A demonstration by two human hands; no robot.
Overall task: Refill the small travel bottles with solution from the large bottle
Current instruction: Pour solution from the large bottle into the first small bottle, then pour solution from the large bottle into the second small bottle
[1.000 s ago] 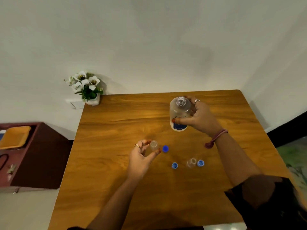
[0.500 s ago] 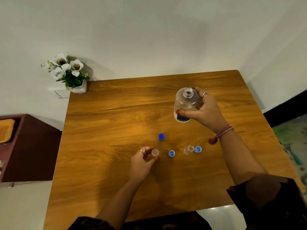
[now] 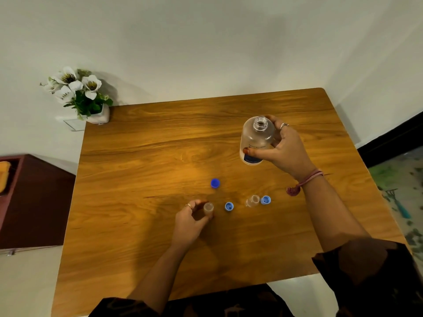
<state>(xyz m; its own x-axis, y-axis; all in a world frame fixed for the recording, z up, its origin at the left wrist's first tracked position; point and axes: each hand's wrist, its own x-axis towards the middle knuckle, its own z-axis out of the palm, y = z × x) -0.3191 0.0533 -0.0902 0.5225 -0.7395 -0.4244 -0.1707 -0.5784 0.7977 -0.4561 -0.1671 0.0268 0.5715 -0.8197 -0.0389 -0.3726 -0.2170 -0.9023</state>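
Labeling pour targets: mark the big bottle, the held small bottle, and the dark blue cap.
big bottle [image 3: 255, 139]: head view, frosted shoulder below the open neck.
held small bottle [image 3: 208, 207]: head view, open mouth, in the left hand.
dark blue cap [image 3: 215, 183]: head view, top of cap.

Bare table [image 3: 142, 170] left and far; caps [image 3: 215, 183], small bottle [image 3: 252, 200] clutter the centre; flowerpot [image 3: 98, 115] at corner

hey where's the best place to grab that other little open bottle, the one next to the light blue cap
Grip the small bottle around its clear sides, coming from above and the near side. It stands upright with an open mouth, and a cap sits close on its right, so avoid that side.
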